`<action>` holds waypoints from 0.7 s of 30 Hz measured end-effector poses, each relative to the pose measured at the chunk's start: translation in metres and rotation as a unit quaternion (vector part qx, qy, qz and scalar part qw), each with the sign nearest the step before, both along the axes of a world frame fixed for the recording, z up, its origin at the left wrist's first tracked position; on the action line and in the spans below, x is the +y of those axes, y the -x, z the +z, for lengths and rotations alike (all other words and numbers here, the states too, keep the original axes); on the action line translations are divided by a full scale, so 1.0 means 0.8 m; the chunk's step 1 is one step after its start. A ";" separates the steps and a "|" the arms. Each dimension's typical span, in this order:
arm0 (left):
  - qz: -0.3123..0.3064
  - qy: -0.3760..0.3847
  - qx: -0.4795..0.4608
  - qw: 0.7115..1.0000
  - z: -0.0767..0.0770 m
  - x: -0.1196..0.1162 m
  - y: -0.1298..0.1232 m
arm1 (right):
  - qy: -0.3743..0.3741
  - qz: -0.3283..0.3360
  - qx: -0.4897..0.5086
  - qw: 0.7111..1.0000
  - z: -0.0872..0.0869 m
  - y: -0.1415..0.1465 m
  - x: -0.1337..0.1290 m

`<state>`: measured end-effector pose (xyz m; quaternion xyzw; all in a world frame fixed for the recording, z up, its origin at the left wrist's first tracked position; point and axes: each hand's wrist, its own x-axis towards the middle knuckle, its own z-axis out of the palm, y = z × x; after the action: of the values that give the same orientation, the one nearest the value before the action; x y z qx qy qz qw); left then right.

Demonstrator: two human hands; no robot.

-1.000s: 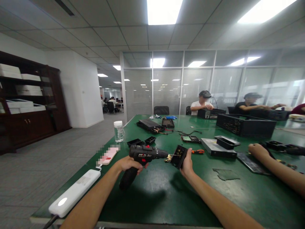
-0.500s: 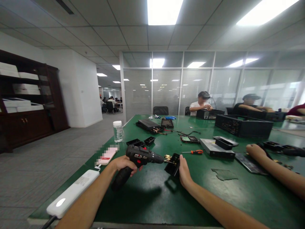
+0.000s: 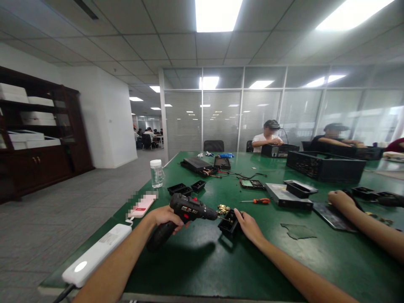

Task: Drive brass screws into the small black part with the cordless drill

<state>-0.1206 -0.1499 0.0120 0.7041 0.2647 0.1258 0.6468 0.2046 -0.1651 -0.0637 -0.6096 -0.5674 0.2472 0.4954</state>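
Note:
My left hand point(image 3: 168, 218) is wrapped round the grip of a black cordless drill point(image 3: 186, 207), which points to the right. The drill's tip reaches to a small black plastic box point(image 3: 227, 227) with an open top; whether the bit touches anything inside is too small to tell. My right hand point(image 3: 248, 223) grips that box by its right side, fingers on the rim. Just behind the box lies a small heap of brass-coloured metal parts point(image 3: 223, 208). Two more black boxes point(image 3: 198, 186) sit beyond the drill.
A screwdriver point(image 3: 257, 201) with an orange handle lies beyond my right hand, near a silver drive point(image 3: 285, 197). A white power strip point(image 3: 97, 252), a phone point(image 3: 143, 206) and a bottle point(image 3: 156, 173) line the left edge. A co-worker's arm point(image 3: 362, 214) reaches in from the right.
The black box has been lowered and tilted more level in my right hand, whose fingers now sit at its rim. The drill has shifted only slightly.

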 end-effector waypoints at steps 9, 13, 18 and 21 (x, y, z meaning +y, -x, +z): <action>-0.020 -0.015 0.010 1.000 0.007 0.002 -0.005 | -0.027 -0.059 -0.072 0.995 -0.010 -0.007 0.003; -0.018 -0.016 0.022 0.999 0.007 0.004 -0.006 | -0.021 -0.046 -0.095 0.994 -0.014 -0.009 0.001; -0.005 -0.026 0.026 0.999 0.005 0.004 -0.006 | -0.067 -0.027 -0.146 0.987 0.019 -0.005 -0.013; -0.004 -0.031 0.029 0.999 0.005 0.003 -0.006 | -0.166 0.034 -0.098 0.981 0.061 0.031 -0.053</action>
<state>-0.1162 -0.1472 0.0160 0.7283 0.2763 0.1110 0.6172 0.1795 -0.2078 -0.0147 -0.5204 -0.6667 0.1062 0.5229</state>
